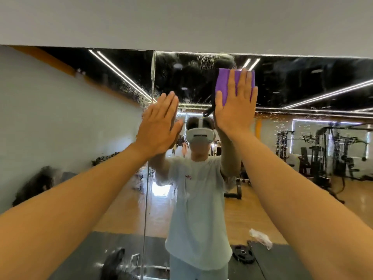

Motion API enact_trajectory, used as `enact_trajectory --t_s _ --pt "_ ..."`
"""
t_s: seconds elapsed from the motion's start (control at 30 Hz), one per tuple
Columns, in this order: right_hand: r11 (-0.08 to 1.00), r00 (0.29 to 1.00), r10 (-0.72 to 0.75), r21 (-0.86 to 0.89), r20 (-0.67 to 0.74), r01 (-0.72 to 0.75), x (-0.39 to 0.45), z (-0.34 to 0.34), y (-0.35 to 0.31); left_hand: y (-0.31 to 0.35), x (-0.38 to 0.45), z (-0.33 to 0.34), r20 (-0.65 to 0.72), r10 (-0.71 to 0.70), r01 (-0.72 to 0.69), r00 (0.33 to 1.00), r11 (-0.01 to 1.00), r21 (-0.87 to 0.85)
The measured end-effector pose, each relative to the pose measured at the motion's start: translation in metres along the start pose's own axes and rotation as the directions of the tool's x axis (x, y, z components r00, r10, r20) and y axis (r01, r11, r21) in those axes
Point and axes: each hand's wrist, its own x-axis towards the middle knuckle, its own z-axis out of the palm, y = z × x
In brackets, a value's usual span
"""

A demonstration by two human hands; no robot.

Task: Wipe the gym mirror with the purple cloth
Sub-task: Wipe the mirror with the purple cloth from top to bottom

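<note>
The gym mirror (292,87) fills the wall ahead, with spray droplets and smears near its top edge. A folded purple cloth (222,83) lies flat against the glass high up, right of centre. My right hand (236,102) presses on it with straight, spread fingers. My left hand (159,126) rests flat on the glass to the left, lower than the right, fingers straight, right at the vertical seam (150,138) between two mirror panels. It holds nothing.
The mirror reflects a person in a white shirt and headset (199,136), gym machines (331,154) at the right, a wooden floor, a weight plate (243,256) and a crumpled clear plastic piece (260,238). A plain wall runs above the mirror.
</note>
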Motion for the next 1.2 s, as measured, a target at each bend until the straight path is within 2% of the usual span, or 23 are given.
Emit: enact_trajectory --t_s 0.07,0.1,0.23,0.37,0.43,0.5,0.63,0.8,1.0,1.1,1.13,1.2 --pt "0.995 0.994 0.101 0.026 -0.038 -0.1 0.0 0.003 -0.018 0.002 0.004 0.012 -0.07 -0.017 0.017 0.997 1.0 -0.006" --pt "0.995 0.994 0.1 0.03 -0.048 -0.099 0.003 0.004 -0.024 0.002 0.006 0.018 -0.108 -0.018 0.018 0.994 1.0 0.0" --pt "0.992 0.992 -0.125 -0.027 0.005 0.125 0.025 0.009 -0.029 -0.001 0.008 0.039 -0.213 -0.028 0.03 0.977 0.999 0.009" --pt "0.941 0.941 -0.334 -0.043 0.058 0.337 0.052 0.004 -0.017 -0.004 0.008 0.044 -0.252 -0.022 0.027 0.967 0.999 0.018" --pt "0.955 0.956 -0.289 -0.048 0.05 0.291 0.061 -0.002 -0.003 -0.003 0.007 0.045 -0.26 -0.013 0.017 0.966 1.0 0.013" --pt "0.982 0.983 -0.179 -0.053 0.03 0.18 0.064 -0.008 0.016 -0.004 0.007 0.045 -0.258 -0.005 0.006 0.966 1.0 0.001" --pt "0.997 0.997 -0.072 -0.04 -0.016 0.072 0.058 -0.012 0.048 -0.004 0.008 0.046 -0.264 -0.007 0.008 0.965 1.0 0.004" --pt "0.994 0.993 0.087 -0.054 -0.078 -0.092 0.05 -0.006 0.036 -0.004 0.007 0.048 -0.279 -0.015 0.011 0.96 1.0 -0.016" --pt "0.985 0.987 -0.161 -0.06 -0.022 0.159 0.047 0.0 0.012 -0.003 0.008 0.048 -0.297 -0.013 0.01 0.955 1.0 -0.01" --pt "0.959 0.961 -0.274 -0.063 0.039 0.276 0.043 -0.002 0.025 -0.004 0.008 0.046 -0.302 0.0 0.003 0.953 1.0 0.008" --pt "0.961 0.964 -0.264 -0.067 0.044 0.266 0.045 -0.007 0.039 -0.004 0.007 0.046 -0.302 0.006 -0.002 0.953 1.0 0.013" --pt "0.989 0.991 -0.134 -0.056 0.022 0.135 0.052 -0.02 0.077 -0.004 0.007 0.045 -0.303 0.01 -0.006 0.953 1.0 0.016"
